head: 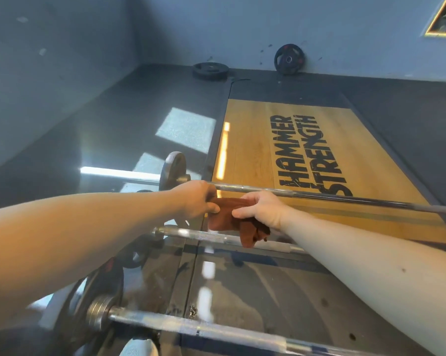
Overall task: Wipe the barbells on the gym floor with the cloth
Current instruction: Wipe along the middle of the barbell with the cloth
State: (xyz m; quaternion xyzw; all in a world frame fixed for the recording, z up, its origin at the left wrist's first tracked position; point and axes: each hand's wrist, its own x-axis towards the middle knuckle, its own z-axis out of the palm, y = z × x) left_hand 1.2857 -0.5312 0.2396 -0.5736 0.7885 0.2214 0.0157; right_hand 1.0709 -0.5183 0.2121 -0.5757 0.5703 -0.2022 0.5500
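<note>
Two bare forearms reach forward from the lower corners and converge at centre. The left hand point(197, 200) and right hand point(261, 209) sit close together, backs upward, each pinching one brown cloth point(224, 219) with curled fingers and thumb

Printed in heavy, rough-edged black capitals on the light yellow-brown wooden lifting platform point(247, 150), set into the dark grey rubber floor point(139, 104): "HAMMER" and "STRENGTH", in two lines side by side, "HAMMER" to the left, "STRENGTH" to the right. Turned sideways to the view, reading from the near end toward the far wall. First letters, H and S, partly crossed by the long silver steel barbell bar point(319, 195) lying over the platform. Too small to read: any marking on the black round weight plate point(289, 58) leaning against the far wall.
</note>
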